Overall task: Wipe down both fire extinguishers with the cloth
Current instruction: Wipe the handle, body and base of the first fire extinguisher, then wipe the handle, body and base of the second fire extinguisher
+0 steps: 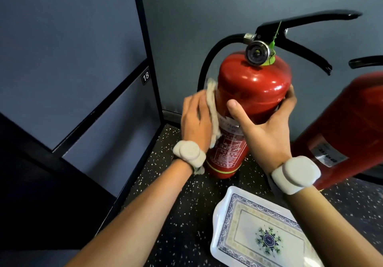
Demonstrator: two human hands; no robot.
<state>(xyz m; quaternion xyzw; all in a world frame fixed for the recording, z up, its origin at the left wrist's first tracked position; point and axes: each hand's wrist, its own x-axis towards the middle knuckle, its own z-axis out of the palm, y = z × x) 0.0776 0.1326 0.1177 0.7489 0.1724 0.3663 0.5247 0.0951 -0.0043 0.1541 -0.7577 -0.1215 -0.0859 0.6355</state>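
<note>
Your left hand (194, 119) is pressing the cloth (67, 109) flat while your right hand (267, 126) is gripping the extinguisher (255, 92); pushing harder risks tipping it rightward into the second extinguisher (339, 126).

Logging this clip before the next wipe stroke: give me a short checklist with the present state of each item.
1. Cloth pressed on the near extinguisher: ok, the left hand holds it flat against the cylinder's left side.
2. Cylinder steadied: ok, the right hand wraps its right side.
3. Extinguisher base on the floor: ok, it stands there, though it looks tilted.
4. Hose clear of the cloth: cannot tell, it runs behind the cloth.
5. Second extinguisher wiped: cannot tell.
6. Tray out of the way: ok, it lies in front, apart from the base.
</note>
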